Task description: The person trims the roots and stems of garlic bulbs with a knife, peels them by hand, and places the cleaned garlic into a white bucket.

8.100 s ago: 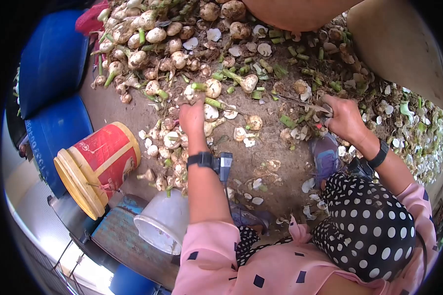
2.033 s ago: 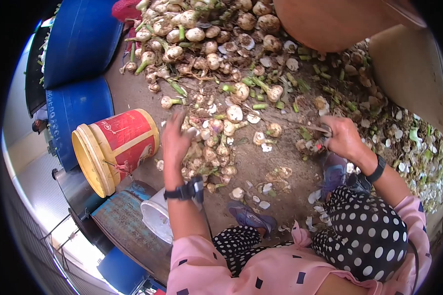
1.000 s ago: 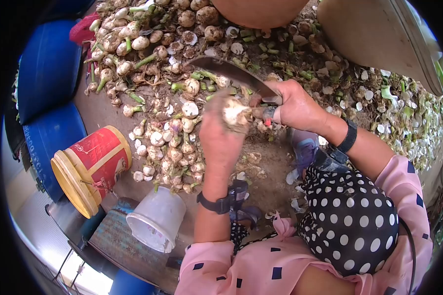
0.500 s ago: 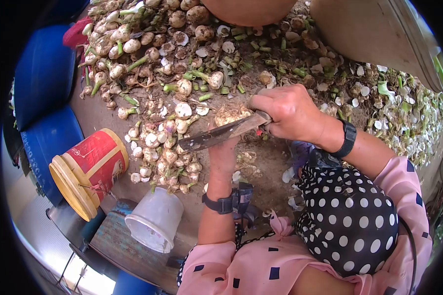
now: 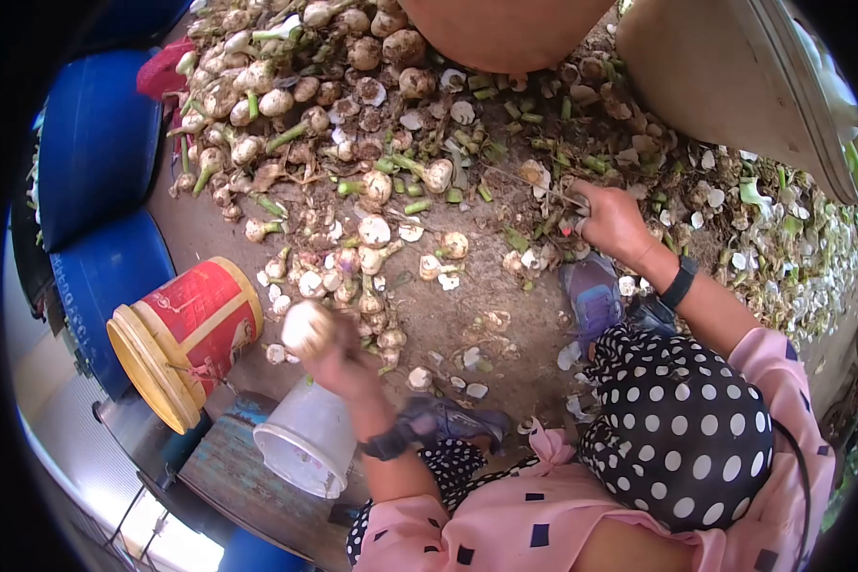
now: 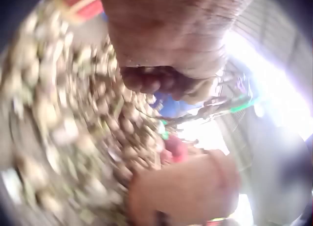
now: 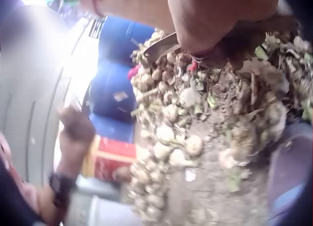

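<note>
In the head view my left hand (image 5: 346, 369), blurred by motion, grips a pale garlic bulb (image 5: 309, 329) above the near end of the smaller bulbs. The white bucket (image 5: 310, 434) stands just below it. My right hand (image 5: 617, 227) holds a knife by its handle, out to the right over the ground. Its blade (image 5: 534, 184) shows almost edge-on and points left. The right wrist view shows the curved blade (image 7: 161, 47) beyond the hand. From the left wrist the curled fingers (image 6: 146, 81) show, and the bulb is mostly hidden.
A big heap of soil-covered bulbs (image 5: 257, 100) with green stems lies at the upper left. Trimmings (image 5: 782, 257) cover the right side. A red and yellow bucket (image 5: 200, 329) lies tipped near blue barrels (image 5: 100, 148). An orange tub (image 5: 510, 33) stands at the top.
The knife was held across the bulb at the centre half a second ago. Since then the hands have parted: the left with the bulb moved left and nearer, the right with the knife moved right.
</note>
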A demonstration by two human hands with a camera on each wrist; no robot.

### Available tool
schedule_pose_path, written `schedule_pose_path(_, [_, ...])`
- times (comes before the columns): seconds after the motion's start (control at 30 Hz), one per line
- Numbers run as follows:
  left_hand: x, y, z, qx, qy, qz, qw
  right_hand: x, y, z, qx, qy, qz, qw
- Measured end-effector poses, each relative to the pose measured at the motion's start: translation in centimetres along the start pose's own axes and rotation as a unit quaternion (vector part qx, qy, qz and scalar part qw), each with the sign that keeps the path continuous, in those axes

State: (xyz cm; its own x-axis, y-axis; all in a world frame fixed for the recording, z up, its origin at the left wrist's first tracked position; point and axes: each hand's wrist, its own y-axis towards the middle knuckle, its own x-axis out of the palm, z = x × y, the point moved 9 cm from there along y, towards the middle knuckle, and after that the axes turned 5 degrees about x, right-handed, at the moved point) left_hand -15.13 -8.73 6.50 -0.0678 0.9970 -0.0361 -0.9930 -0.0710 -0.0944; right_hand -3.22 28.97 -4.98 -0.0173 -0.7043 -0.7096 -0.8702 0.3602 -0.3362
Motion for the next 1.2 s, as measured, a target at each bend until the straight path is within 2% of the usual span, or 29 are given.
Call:
schedule_pose_path(0.03, [-3.2, 2.4, -0.7, 0.009, 0.208, 0.037, 0.977, -0.2, 0.1, 0.1, 0.004, 0.02, 0.008, 1.0])
schedule_pose_path(0.07, [-5.2, 4.8, -1.1, 0.063, 0.418, 0.022, 0.906, -0.8, 1.0, 0.0, 0.0, 0.017, 0.012, 1.0])
schedule_pose_path(0.1, [-3.8, 5.6, -0.4, 0.064, 0.418, 0.02, 0.906, -0.7, 1.4, 0.3, 0.022, 0.015, -0.012, 1.0])
schedule_pose_path(0.13, [-1.3, 6.7, 1.2, 0.132, 0.559, -0.006, 0.818, -0.1, 1.4, 0.6, 0.049, 0.014, -0.038, 0.998])
schedule_pose_path(0.17, [2.3, 7.8, 2.5, 0.198, 0.68, -0.029, 0.706, 0.0, 1.5, 0.7, 0.052, 0.014, -0.038, 0.998])
schedule_pose_path(0.23, [9.6, 11.5, 0.5, 0.172, 0.496, -0.127, 0.841, -0.5, 2.0, 1.1, 0.05, 0.028, -0.024, 0.998])
schedule_pose_path(0.27, [13.9, 12.9, -1.1, 0.144, 0.422, -0.159, 0.881, -0.7, 2.3, 1.2, 0.054, 0.04, -0.022, 0.997])
schedule_pose_path(0.3, [18.1, 14.5, -2.9, 0.172, 0.423, -0.211, 0.864, -0.8, 2.5, 1.1, 0.054, 0.034, -0.021, 0.998])
schedule_pose_path(0.33, [21.8, 15.5, -4.4, 0.183, 0.49, -0.233, 0.82, -0.6, 2.7, 1.4, 0.08, 0.057, -0.042, 0.994])
schedule_pose_path(0.37, [24.3, 16.6, -7.0, 0.143, 0.512, -0.257, 0.807, -0.3, 2.5, 1.9, 0.109, 0.081, -0.064, 0.989])
schedule_pose_path(0.43, [26.6, 17.0, -11.5, 0.127, 0.533, -0.268, 0.792, -0.7, 2.4, 1.6, 0.109, 0.067, -0.065, 0.99])
schedule_pose_path(0.5, [28.6, 15.7, -11.9, 0.18, 0.518, -0.285, 0.786, -1.9, 2.5, -0.5, 0.081, 0.078, -0.055, 0.992])
schedule_pose_path(0.53, [28.1, 14.9, -12.4, 0.124, 0.501, -0.289, 0.806, -2.3, 2.7, -0.8, 0.086, 0.076, -0.053, 0.992])
schedule_pose_path(0.57, [27.7, 13.5, -11.8, 0.124, 0.5, -0.294, 0.805, -2.9, 2.9, -1.5, 0.063, 0.063, -0.035, 0.995])
schedule_pose_path(0.63, [24.5, 11.1, -10.8, 0.024, 0.293, -0.228, 0.928, -3.6, 3.2, -3.0, 0.047, 0.055, -0.018, 0.997])
schedule_pose_path(0.7, [21.0, 6.4, -11.5, -0.163, 0.15, -0.217, 0.951, -5.0, 3.4, -7.2, -0.085, 0.035, 0.033, 0.995])
schedule_pose_path(0.73, [20.4, 4.5, -10.2, -0.094, 0.26, -0.299, 0.913, -4.9, 3.3, -8.1, -0.084, 0.038, 0.03, 0.995])
schedule_pose_path(0.77, [20.0, 2.4, -9.3, -0.025, 0.363, -0.374, 0.853, -4.8, 2.8, -9.9, -0.138, 0.018, 0.035, 0.99])
schedule_pose_path(0.8, [18.5, 1.2, -8.8, -0.048, 0.267, -0.319, 0.908, -4.8, 2.3, -11.4, -0.195, -0.003, 0.043, 0.98])
schedule_pose_path(0.83, [17.2, -0.1, -8.7, -0.072, 0.168, -0.259, 0.948, -4.6, 2.0, -11.7, -0.196, -0.001, 0.042, 0.98])
schedule_pose_path(0.9, [15.7, -1.7, -7.7, -0.05, 0.157, -0.251, 0.954, -3.9, 0.5, -13.0, -0.248, -0.037, 0.039, 0.967])
schedule_pose_path(0.93, [16.1, -2.7, -6.2, 0.09, 0.284, -0.325, 0.898, -3.7, 0.0, -13.0, -0.246, -0.028, 0.032, 0.968])
schedule_pose_path(0.97, [16.8, -4.4, -5.7, 0.226, 0.399, -0.384, 0.801, -3.7, -0.4, -13.1, -0.249, -0.026, 0.032, 0.968])
schedule_pose_path(1.0, [15.0, -3.9, -9.2, -0.003, 0.266, -0.361, 0.894, -3.7, -0.7, -13.2, -0.258, -0.035, 0.023, 0.965])
schedule_pose_path(1.03, [14.3, -4.5, -9.7, -0.003, 0.265, -0.361, 0.894, -3.6, -1.1, -13.1, -0.265, -0.044, 0.014, 0.963])
schedule_pose_path(1.1, [13.0, -4.9, -9.2, -0.054, 0.17, -0.303, 0.936, -3.9, -1.7, -12.8, -0.28, -0.04, 0.019, 0.959])
schedule_pose_path(1.13, [14.1, -5.9, -6.7, -0.233, -0.045, -0.206, 0.949, -4.1, -1.8, -12.6, -0.296, -0.036, 0.024, 0.954])
schedule_pose_path(1.17, [13.8, -6.3, -5.7, -0.234, -0.044, -0.205, 0.949, -3.7, -1.3, -11.0, -0.296, -0.034, 0.023, 0.954])
schedule_pose_path(1.2, [14.5, -6.8, -4.7, -0.242, -0.126, -0.24, 0.932, -3.6, 0.3, -7.7, -0.253, -0.056, 0.062, 0.964])
